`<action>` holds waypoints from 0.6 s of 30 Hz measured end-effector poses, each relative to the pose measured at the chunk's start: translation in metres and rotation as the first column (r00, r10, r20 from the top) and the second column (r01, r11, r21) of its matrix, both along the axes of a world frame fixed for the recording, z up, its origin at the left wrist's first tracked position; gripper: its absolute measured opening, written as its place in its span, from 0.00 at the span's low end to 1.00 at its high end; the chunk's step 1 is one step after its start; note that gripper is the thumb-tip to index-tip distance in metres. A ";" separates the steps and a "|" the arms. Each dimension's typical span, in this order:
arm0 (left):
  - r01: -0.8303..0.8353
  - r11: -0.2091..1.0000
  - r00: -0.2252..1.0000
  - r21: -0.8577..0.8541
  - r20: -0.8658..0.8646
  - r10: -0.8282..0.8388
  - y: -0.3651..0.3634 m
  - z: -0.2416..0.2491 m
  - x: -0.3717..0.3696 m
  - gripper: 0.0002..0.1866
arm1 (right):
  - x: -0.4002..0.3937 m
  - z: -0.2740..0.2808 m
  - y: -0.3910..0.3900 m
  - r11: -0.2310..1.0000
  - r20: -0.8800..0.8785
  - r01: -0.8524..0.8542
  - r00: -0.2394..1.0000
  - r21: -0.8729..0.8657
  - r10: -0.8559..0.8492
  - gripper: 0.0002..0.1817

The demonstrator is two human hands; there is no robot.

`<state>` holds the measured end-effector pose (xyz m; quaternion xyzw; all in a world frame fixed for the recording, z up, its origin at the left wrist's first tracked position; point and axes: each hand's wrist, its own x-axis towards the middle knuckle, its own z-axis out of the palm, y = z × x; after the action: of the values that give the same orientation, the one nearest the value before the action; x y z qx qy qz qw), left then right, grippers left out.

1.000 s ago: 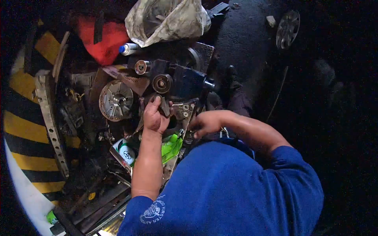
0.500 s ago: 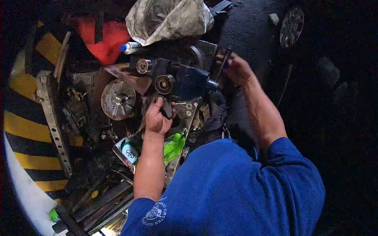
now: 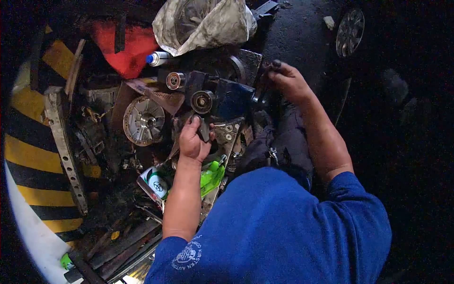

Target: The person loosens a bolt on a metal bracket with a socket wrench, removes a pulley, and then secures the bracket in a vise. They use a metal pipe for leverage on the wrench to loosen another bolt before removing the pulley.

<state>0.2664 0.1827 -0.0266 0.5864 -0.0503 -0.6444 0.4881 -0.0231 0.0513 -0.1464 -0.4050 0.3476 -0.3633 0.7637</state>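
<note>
A blue bench vise (image 3: 234, 98) is in the middle, and a dark metal part with two round bushings (image 3: 202, 102) lies at its left side. My left hand (image 3: 194, 139) is wrapped round the dark flat lower end of this part, thumb on top. To the right of the vise, my right hand (image 3: 288, 81) is closed round the end of the dark vise handle (image 3: 276, 64). The lower part of the handle is hard to make out in the shadow.
A round metal housing (image 3: 144, 121) lies left of the vise. Behind are a spray can (image 3: 159, 58), a dirty plastic bag (image 3: 203, 26) and a red cloth (image 3: 127, 47). A green bottle (image 3: 212, 177) and a white-green container (image 3: 156, 183) stand nearer me.
My right hand and the vise handle's end have swung, so the handle now points more toward the camera. My left hand has shifted slightly right with the part.
</note>
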 end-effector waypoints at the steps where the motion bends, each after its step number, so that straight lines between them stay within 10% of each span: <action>1: 0.000 1.000 1.000 0.003 0.001 0.000 0.000 0.000 0.001 0.08 | 0.002 -0.004 -0.001 0.986 -0.006 0.119 0.993 0.113 -0.120 0.16; 7: 0.004 1.000 0.999 0.014 -0.044 -0.004 -0.005 0.004 -0.001 0.11 | 0.022 -0.022 -0.016 0.896 -0.196 0.402 0.909 0.188 -0.367 0.24; 13: -0.032 0.998 0.995 0.057 -0.091 0.037 0.000 0.002 0.004 0.13 | 0.008 0.073 0.031 0.974 -0.191 -0.077 0.981 -0.213 0.036 0.22; 18: -0.027 0.999 0.992 0.016 -0.123 0.029 0.002 -0.002 0.005 0.14 | 0.009 0.077 0.025 0.982 -0.268 -0.179 0.951 -0.068 0.154 0.21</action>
<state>0.2716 0.1844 -0.0284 0.5497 -0.0073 -0.6727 0.4953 -0.0141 0.0766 -0.0697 -0.5118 0.3931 -0.2564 0.7196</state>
